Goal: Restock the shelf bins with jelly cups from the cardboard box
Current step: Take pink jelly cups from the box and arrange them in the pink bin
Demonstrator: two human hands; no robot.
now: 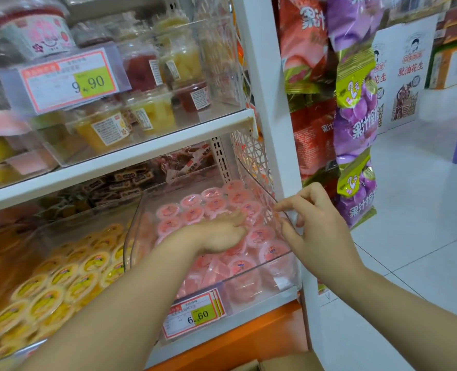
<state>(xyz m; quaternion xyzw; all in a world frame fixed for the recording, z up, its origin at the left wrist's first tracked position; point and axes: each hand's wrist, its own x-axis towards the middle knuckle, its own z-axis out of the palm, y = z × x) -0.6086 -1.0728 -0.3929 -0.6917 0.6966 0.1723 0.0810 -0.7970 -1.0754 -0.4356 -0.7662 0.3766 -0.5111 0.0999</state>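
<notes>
A clear plastic bin (251,273) on the lower shelf is full of pink jelly cups (192,202). My left hand (219,231) lies flat, palm down, on top of the pink cups inside the bin, fingers straight. My right hand (313,220) pinches the bin's right rim between thumb and fingers at the shelf upright. To the left, another clear bin (48,231) holds yellow jelly cups (64,277). A corner of the cardboard box (283,362) shows at the bottom edge.
A white upright post (272,103) bounds the shelf on the right. Purple and red snack bags (355,124) hang beside it. The upper shelf (147,153) carries fruit cups in clear bins. A price tag (195,314) sits on the bin front. White tiled floor (422,210) lies to the right.
</notes>
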